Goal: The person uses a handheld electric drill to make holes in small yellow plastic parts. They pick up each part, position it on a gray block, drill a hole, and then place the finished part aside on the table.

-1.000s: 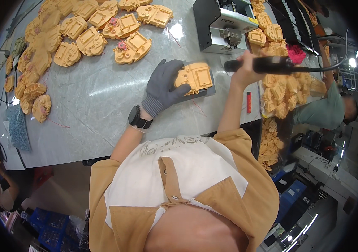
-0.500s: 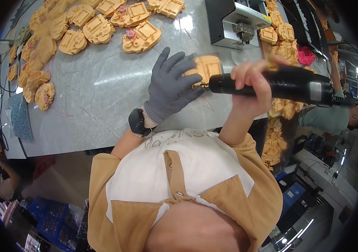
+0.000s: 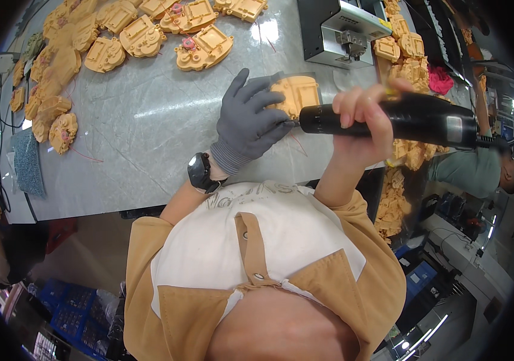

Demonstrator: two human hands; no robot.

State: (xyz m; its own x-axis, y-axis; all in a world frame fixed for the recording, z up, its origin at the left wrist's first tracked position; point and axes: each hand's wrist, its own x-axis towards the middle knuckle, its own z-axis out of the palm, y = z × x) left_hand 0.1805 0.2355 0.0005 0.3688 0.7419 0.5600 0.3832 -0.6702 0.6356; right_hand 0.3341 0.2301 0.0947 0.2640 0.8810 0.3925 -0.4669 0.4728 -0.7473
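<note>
My left hand (image 3: 248, 120), in a grey glove with a dark watch at the wrist, lies flat with spread fingers on an orange moulded plastic part (image 3: 298, 93) on the grey worktable (image 3: 148, 120). My bare right hand (image 3: 362, 117) grips a black electric screwdriver (image 3: 401, 120) held level. Its tip points left and meets the gloved fingers at the part's near edge.
Several more orange parts (image 3: 202, 48) lie across the far and left side of the table. A black and silver machine (image 3: 338, 30) stands at the far right, with stacked orange parts (image 3: 404, 54) beside it. A blue mesh pad (image 3: 28, 162) lies at the left. Another person (image 3: 473, 171) sits to the right.
My right hand has brought the screwdriver down and left from beside the part to its near edge. My left hand has spread its fingers over the part.
</note>
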